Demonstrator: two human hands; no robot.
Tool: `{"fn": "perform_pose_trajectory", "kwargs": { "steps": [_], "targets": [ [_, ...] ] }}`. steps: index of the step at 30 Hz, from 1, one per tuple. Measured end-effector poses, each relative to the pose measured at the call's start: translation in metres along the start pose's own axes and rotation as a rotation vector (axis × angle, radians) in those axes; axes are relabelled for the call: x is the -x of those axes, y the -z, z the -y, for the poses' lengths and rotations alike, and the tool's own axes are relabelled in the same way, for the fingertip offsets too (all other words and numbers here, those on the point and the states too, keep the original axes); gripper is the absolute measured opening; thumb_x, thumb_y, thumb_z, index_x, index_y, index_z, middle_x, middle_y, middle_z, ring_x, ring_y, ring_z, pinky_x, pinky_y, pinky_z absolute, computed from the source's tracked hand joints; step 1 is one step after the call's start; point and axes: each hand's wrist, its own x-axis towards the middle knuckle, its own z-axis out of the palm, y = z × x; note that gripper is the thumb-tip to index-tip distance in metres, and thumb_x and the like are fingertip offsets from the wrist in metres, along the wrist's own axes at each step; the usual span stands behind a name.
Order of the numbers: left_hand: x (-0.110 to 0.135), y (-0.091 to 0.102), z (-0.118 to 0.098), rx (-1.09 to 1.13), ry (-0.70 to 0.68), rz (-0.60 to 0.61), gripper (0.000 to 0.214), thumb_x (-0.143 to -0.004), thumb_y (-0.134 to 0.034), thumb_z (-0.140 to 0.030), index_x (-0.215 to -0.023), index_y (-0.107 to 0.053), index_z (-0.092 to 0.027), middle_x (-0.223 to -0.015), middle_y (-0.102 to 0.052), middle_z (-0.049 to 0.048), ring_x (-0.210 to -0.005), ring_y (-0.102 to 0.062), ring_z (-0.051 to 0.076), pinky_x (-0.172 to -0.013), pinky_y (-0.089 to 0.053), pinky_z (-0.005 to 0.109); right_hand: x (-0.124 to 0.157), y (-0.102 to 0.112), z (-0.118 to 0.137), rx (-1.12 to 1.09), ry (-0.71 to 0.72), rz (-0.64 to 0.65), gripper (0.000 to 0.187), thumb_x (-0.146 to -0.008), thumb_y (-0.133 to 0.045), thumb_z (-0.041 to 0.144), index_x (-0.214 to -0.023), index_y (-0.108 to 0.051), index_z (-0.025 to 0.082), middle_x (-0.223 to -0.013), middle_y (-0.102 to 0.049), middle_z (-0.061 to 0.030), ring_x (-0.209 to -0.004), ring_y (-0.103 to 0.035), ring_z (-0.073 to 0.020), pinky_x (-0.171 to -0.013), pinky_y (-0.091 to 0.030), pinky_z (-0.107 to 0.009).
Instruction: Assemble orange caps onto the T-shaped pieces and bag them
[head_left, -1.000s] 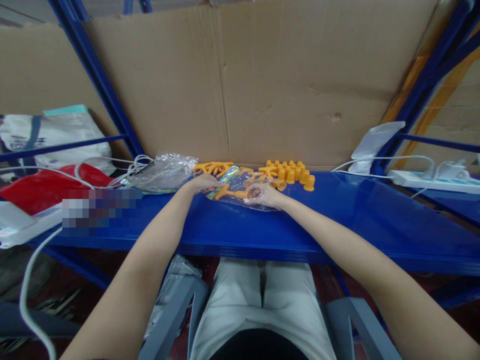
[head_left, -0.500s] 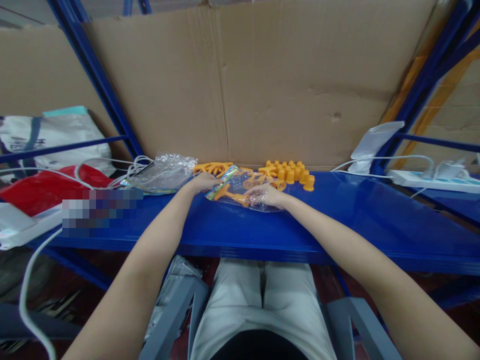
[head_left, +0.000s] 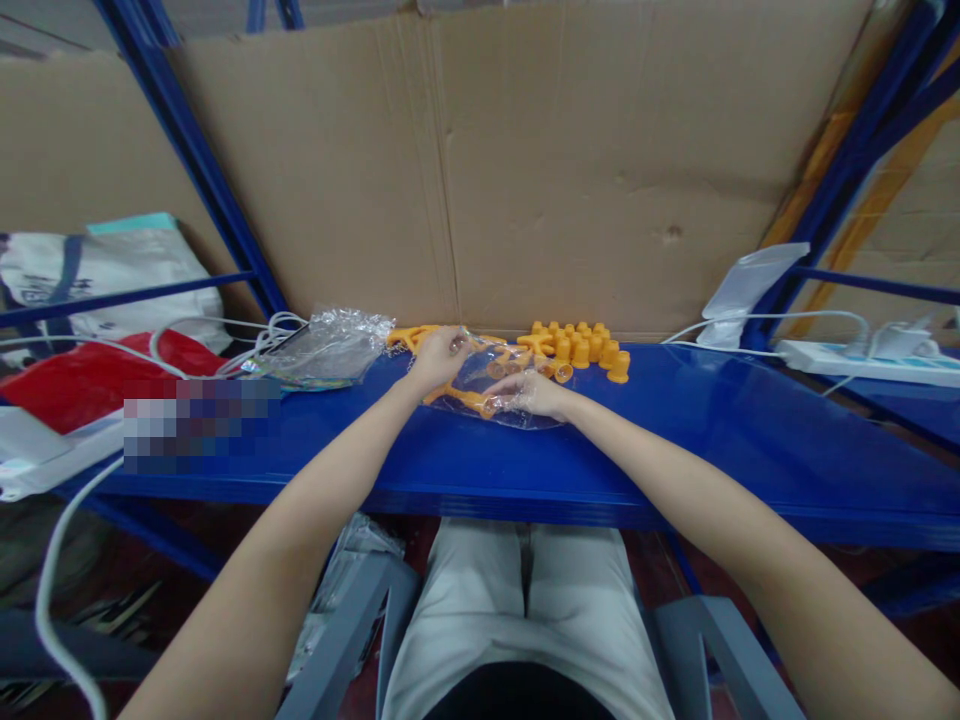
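Observation:
A clear plastic bag (head_left: 525,421) lies between my hands, with an orange plastic piece (head_left: 461,400) that has a forked end at its left side. My left hand (head_left: 439,360) has its fingers closed at the bag's upper left edge and covers most of the printed header there. Bent fingers of my right hand (head_left: 531,393) pinch the right end of the orange piece; whether they are inside the bag or outside it, I cannot tell. Behind the hands are more orange forked pieces (head_left: 405,336) and several orange cups (head_left: 619,368), some upright in rows, some lying down.
At the left of the blue shelf (head_left: 675,430) lies a stack of clear bags (head_left: 330,345) with printed headers. White cables and a red item (head_left: 165,360) are further left. A white power strip (head_left: 870,360) is at the right. Cardboard (head_left: 562,180) stands behind.
My left hand has moved right and slightly up along the bag, and now hides the colourful header. The right hand stays at the orange piece, with little shift.

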Motion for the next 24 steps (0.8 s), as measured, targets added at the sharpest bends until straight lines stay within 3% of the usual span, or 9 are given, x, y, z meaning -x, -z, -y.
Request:
{"fn": "perform_pose_trajectory", "kwargs": {
  "steps": [4, 8, 16, 24],
  "targets": [
    [0.003, -0.016, -0.005, 0.011, -0.164, -0.074, 0.036, -0.093, -0.046, -0.036, -0.121, -0.06, -0.016, -0.131, -0.062, 0.0145, -0.126, -0.052, 0.028, -0.108, -0.039, 0.044, 0.0, -0.003, 0.003, -0.002, 0.063, 0.051, 0.028, -0.076, -0.08, 0.036, -0.096, -0.081, 0.017, -0.095, -0.079, -0.0064, -0.089, -0.071, -0.0208, -0.091, -0.055, -0.036],
    [0.008, -0.023, -0.008, -0.023, -0.146, -0.028, 0.052, -0.098, -0.036, -0.045, -0.14, -0.046, -0.016, -0.155, -0.041, 0.0184, -0.143, -0.037, 0.031, -0.116, -0.029, 0.052, 0.0, -0.006, 0.003, 0.043, 0.125, 0.095, 0.032, -0.074, -0.08, 0.039, -0.097, -0.081, 0.016, -0.097, -0.079, -0.0084, -0.091, -0.072, -0.0227, -0.09, -0.054, -0.035],
    [0.012, -0.033, -0.008, -0.006, -0.052, 0.078, 0.06, -0.099, -0.031, -0.052, -0.148, -0.039, -0.019, -0.163, -0.031, 0.0163, -0.15, -0.027, 0.032, -0.119, -0.022, 0.059, -0.002, -0.014, -0.001, 0.09, 0.173, 0.05, 0.036, -0.075, -0.078, 0.042, -0.097, -0.081, 0.014, -0.098, -0.079, -0.0101, -0.092, -0.073, -0.0258, -0.087, -0.055, -0.036],
    [0.01, -0.041, -0.005, -0.03, 0.013, 0.13, 0.061, -0.099, -0.027, -0.053, -0.15, -0.038, -0.02, -0.164, -0.03, 0.0161, -0.151, -0.026, 0.032, -0.12, -0.023, 0.058, 0.003, -0.009, 0.012, 0.276, 0.25, 0.051, 0.017, -0.081, -0.07, 0.025, -0.092, -0.081, 0.018, -0.096, -0.079, -0.0073, -0.091, -0.072, -0.0235, -0.087, -0.053, -0.034]
  ]
}}
